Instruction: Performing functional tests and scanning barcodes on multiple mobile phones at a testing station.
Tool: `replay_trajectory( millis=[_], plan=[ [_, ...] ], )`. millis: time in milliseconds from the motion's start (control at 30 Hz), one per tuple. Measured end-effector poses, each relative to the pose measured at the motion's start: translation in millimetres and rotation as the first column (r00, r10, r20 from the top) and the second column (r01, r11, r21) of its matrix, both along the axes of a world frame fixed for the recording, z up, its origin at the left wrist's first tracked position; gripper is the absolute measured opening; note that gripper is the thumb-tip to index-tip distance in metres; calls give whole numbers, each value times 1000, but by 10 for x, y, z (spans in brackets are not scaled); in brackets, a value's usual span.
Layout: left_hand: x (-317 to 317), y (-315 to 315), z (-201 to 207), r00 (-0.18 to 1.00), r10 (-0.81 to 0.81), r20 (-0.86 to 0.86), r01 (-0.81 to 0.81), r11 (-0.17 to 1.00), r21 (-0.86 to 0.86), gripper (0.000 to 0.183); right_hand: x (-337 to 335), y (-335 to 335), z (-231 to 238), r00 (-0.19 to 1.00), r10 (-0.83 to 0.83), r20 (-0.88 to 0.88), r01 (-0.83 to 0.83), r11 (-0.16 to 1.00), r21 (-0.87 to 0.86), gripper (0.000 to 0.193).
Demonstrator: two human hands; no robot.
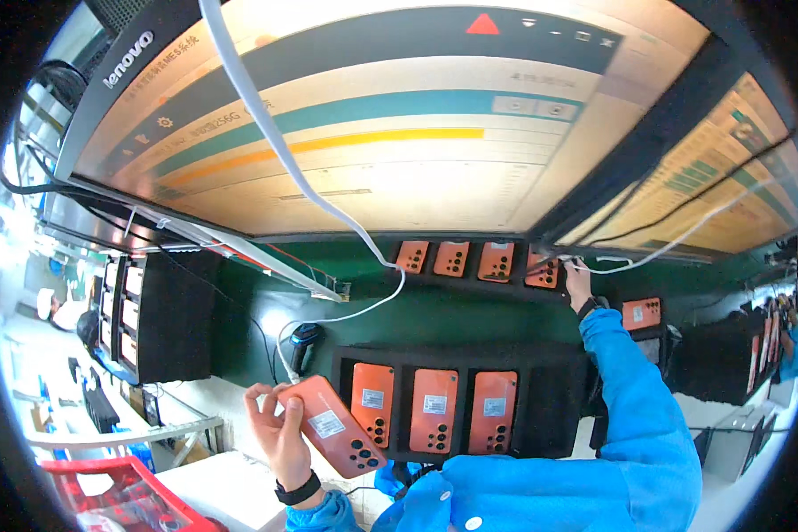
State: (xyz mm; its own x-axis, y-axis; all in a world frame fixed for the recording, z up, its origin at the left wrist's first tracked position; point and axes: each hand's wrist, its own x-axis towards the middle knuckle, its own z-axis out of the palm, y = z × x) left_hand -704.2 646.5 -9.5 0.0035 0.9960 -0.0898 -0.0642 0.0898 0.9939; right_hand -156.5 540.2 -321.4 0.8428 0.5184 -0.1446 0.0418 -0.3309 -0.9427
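My left hand (281, 432) grips a coral-coloured smartphone (328, 426), its back with a white label and several camera lenses facing up. A white cable (279, 350) runs down to the phone's upper left end. My right hand (578, 285) reaches to the far row, its fingers closed round the end of another white cable (625, 263). They are right beside a coral phone (542, 269) in the black tray. In front of me, a near black tray (545, 412) holds three more coral phones (434, 410) in its slots, labels upward.
A large monitor (355, 168) and a second screen (718, 168) overhang the green bench (452, 321). A black handheld scanner (305, 344) stands left of the near tray. Another phone (641, 313) lies right of my forearm. A red crate (164, 489) sits lower left.
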Motion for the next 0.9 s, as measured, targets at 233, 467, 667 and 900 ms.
replay_trajectory(
  millis=[233,467,667,900],
  plan=[
    [242,-129,-152,998,-19,-55,14,996,-93,39,381,262,-411,529,786,319,-91,426,-900,31],
    [452,-29,-333,974,-228,-12,224,964,-141,35,55,205,556,696,718,20,-626,620,-473,39],
    [442,41,-449,933,-358,45,360,919,-159,36,-1167,-796,1905,765,557,323,-484,828,-283,24],
    [616,-51,-589,810,-577,104,586,796,-148,39,-2950,-720,2407,901,425,-85,-406,897,174,39]
  ],
)
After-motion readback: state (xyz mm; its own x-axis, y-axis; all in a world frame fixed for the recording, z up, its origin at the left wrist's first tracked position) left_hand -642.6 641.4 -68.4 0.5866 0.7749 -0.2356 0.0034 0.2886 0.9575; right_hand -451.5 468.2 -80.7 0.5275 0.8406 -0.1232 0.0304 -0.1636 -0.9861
